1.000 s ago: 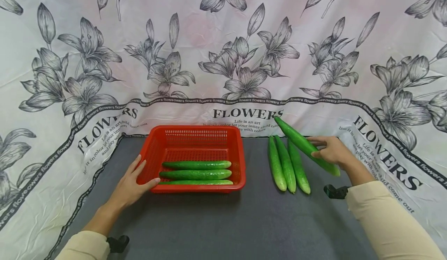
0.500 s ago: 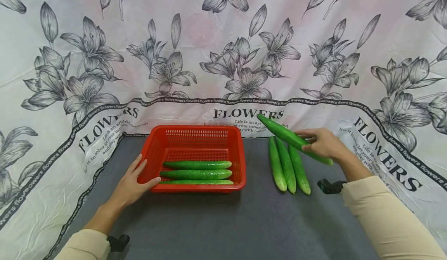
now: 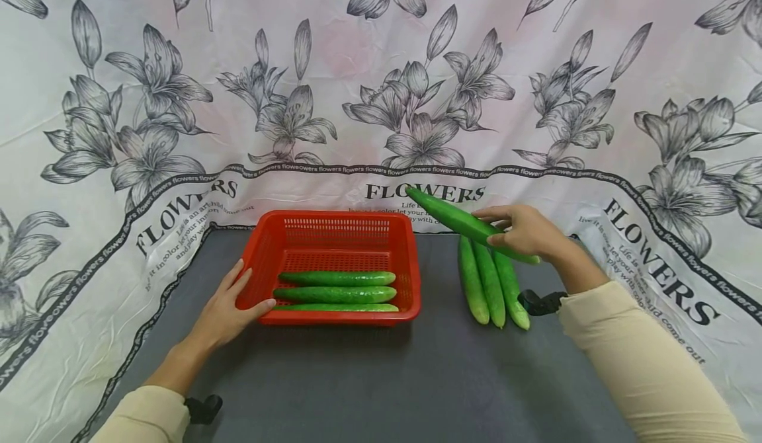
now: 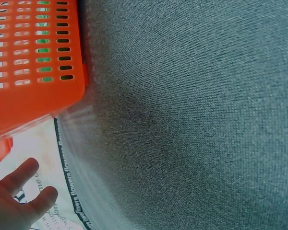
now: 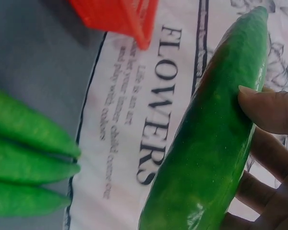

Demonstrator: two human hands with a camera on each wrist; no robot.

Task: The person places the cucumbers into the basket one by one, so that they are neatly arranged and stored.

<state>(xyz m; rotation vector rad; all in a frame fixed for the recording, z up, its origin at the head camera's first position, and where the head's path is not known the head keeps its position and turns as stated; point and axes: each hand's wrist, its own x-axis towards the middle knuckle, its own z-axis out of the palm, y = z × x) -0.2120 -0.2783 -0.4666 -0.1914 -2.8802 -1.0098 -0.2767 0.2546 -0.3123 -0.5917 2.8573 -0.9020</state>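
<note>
My right hand (image 3: 516, 233) holds a green cucumber (image 3: 446, 214) in the air, tilted, with its tip up and to the left. In the right wrist view, the thumb lies across the near side of this cucumber (image 5: 206, 139) and the fingers go behind it. Below it, three more cucumbers (image 3: 489, 284) lie side by side on the grey table. My left hand (image 3: 223, 311) is at the red basket (image 3: 339, 319), spread fingers along its left side and thumb at the front rim. Inside the basket, three cucumbers (image 3: 335, 294) lie crosswise in the front half.
A white flower-print cloth (image 3: 333, 99) hangs behind and along both sides of the grey table (image 3: 387, 383). Black wrist straps with small devices show at both cuffs. A gap of bare table lies between the basket and the cucumbers on the right.
My right hand has carried its cucumber leftward and slightly up, from right of the three cucumbers on the table to above them. The left hand has stayed at the basket.
</note>
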